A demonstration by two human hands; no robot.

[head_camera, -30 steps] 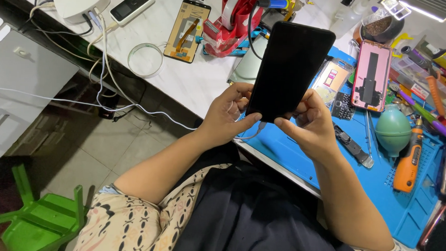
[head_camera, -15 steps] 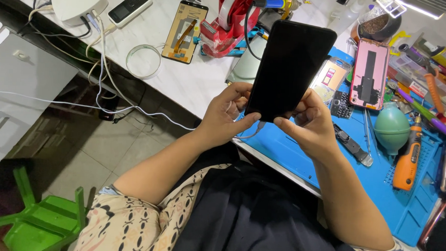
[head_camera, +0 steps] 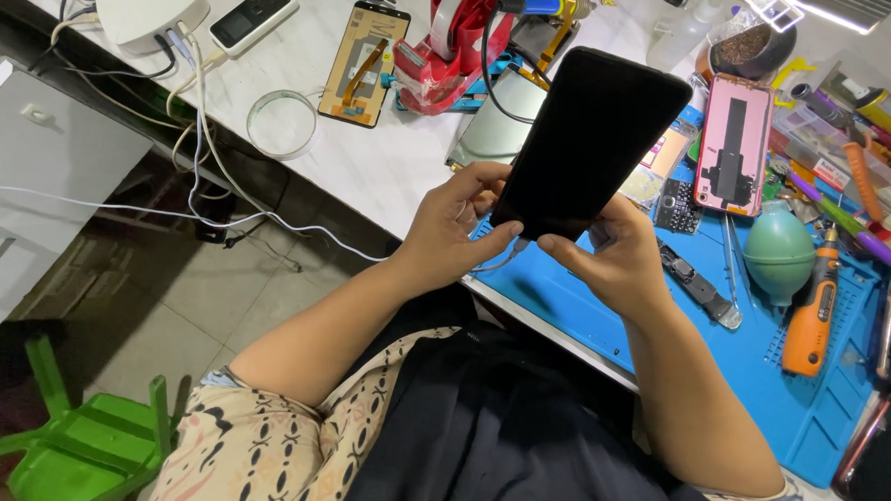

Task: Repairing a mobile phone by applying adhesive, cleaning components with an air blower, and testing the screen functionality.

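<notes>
Holding one black phone (head_camera: pixel 590 142) between them, two hands meet over the near edge of the desk (head_camera: pixel 399 168), above the near left corner of the blue mat (head_camera: pixel 760 395). The left hand (head_camera: pixel 451 236) has its fingers curled closed round the phone's lower left corner, thumb on the dark glass. The right hand (head_camera: pixel 620 258) grips the lower right corner the same way, its fingers wrapped behind and the thumb pressed near the bottom edge. The phone tilts up and away, its screen dark. On the mat lie one green rubber blower (head_camera: pixel 781 250), one orange electric screwdriver (head_camera: pixel 813 317) just beside it, and one pink phone back (head_camera: pixel 733 158) near the mat's far edge. On the white part of the desk, toward the far left, sit one bare display panel (head_camera: pixel 365 65) with an orange flex strip, one clear round dish (head_camera: pixel 281 123), one white charger hub (head_camera: pixel 148 5) with several white cables, and one red tape holder (head_camera: pixel 455 41).
</notes>
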